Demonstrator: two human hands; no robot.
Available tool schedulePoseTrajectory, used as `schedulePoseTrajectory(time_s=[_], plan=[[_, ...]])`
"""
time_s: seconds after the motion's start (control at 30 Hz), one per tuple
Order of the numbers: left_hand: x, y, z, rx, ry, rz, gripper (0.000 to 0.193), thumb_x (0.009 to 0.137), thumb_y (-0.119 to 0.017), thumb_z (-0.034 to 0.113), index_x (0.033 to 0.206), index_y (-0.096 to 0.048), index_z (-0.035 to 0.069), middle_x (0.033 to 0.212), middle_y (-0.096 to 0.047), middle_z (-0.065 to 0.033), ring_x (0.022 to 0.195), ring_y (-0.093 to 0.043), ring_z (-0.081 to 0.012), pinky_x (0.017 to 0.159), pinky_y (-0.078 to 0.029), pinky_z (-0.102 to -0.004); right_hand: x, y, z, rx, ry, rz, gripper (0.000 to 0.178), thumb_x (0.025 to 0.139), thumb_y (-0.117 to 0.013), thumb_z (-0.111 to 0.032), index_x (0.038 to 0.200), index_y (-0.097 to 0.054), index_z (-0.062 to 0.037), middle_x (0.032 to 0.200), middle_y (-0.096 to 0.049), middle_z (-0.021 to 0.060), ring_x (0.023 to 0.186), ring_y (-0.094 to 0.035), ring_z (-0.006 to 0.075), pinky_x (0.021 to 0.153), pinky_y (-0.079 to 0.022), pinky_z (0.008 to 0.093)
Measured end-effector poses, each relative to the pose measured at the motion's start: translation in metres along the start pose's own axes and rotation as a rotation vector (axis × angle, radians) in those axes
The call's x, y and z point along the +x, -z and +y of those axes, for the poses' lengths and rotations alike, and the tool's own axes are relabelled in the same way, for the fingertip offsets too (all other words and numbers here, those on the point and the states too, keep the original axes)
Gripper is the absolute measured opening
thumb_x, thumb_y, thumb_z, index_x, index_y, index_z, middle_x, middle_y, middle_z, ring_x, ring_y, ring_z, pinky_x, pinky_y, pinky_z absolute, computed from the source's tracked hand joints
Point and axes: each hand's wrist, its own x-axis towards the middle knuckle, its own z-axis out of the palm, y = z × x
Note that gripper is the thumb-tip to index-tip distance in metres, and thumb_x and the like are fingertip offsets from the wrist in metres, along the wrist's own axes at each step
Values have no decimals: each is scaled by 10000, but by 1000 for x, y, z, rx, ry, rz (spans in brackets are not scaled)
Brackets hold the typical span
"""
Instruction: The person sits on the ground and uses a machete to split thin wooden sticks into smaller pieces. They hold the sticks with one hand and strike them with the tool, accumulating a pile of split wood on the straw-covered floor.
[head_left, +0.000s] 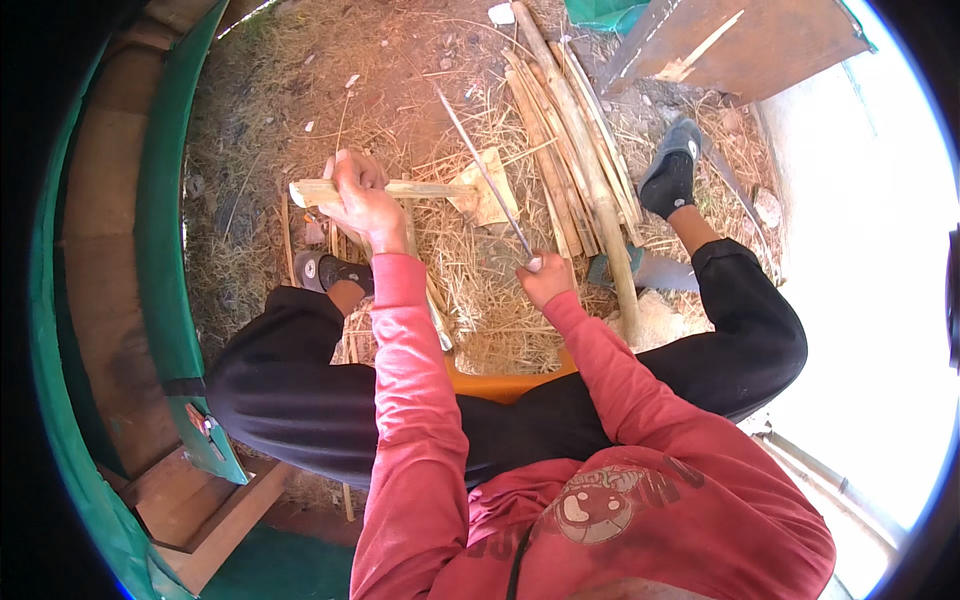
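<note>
My left hand (pixel 362 196) is closed around a pale split wooden stick (pixel 425 189), held crosswise, its thick cut end jutting out to the left. The stick's right end reaches a yellowish flat block (pixel 494 195) on the straw. In my right hand (pixel 547 277) is the handle of a long thin blade (pixel 470 145), which seems to be seen edge-on. The blade points up and left, away from me, and passes over the block just right of the stick's end. From this view I cannot tell whether blade and block touch.
Right of the block lies a bundle of long wooden sticks (pixel 570 140), with a thicker pole (pixel 607 215) on it. Straw (pixel 495 310) and chips cover the earth. My legs are spread around the work. A wooden board (pixel 750 45) stands far right; green-edged shelving (pixel 160 200) is at left.
</note>
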Motion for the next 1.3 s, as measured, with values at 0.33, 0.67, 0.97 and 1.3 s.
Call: schedulePoseTrajectory(time_s=[0.33,0.67,0.97,1.3], plan=[[4,-2,-2,64,-35,-45,380,876,-501,119,563,-285,133,492,-269,41,427,-227,-67,417,-152,-263,6,-10,44,-407,-75,-178,368,783,-591,-331,915,-694,-4,999,-644,269,921,-630,385,860,-489,458],[11,-5,-8,41,-7,49,370,865,-510,141,568,-288,138,498,-294,38,415,-253,-72,399,-173,-268,14,-44,65,-255,-142,-54,384,806,-623,-304,950,-664,50,952,-671,248,939,-643,404,833,-521,427],[77,41,96,-261,218,97,378,902,-488,201,593,-270,195,480,-234,38,408,-180,-79,402,-139,-271,27,15,-8,693,-351,-124,485,836,-693,-350,1071,-609,66,912,-692,208,479,-542,179,458,-456,330],[102,90,132,-480,186,-87,358,894,-435,148,572,-281,171,512,-234,31,388,-193,-89,408,-173,-264,9,89,-87,1325,25,-131,366,870,-711,-185,1109,-562,49,964,-703,189,367,-374,51,347,-324,232]])
